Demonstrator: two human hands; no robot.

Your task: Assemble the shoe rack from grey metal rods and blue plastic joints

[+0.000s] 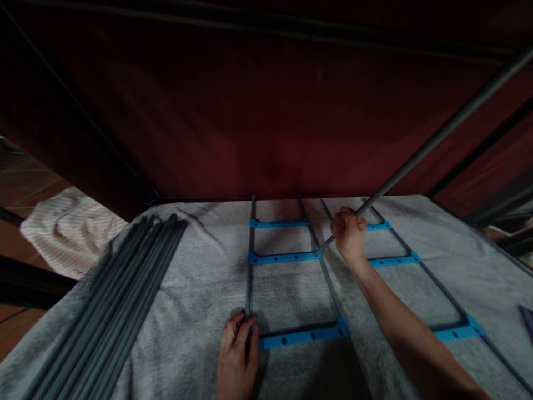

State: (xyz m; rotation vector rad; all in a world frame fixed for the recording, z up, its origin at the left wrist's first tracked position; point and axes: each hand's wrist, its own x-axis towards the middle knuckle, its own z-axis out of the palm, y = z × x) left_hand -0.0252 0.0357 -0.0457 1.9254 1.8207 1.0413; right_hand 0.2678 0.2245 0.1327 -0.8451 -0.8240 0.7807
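My right hand (348, 232) is closed round a long grey tube (433, 141), which slants up to the upper right. The lower tip of that tube meets the right end of a middle blue crossbar (285, 258), though I cannot tell if it is inside the hole. My left hand (237, 355) has its fingers curled over the left end of the nearest blue crossbar (303, 336), where a thin grey side tube (249, 283) joins it. These crossbars and tubes form a ladder-like frame lying flat; the nearest crossbar's left corner is hidden by my fingers.
A second frame with blue crossbars (458, 332) lies to the right, partly behind my right forearm. Several grey tubes (125, 289) lie bundled at left on the grey cloth (200, 311). A dark red panel (266, 122) rises behind. Striped fabric (70, 228) hangs at far left.
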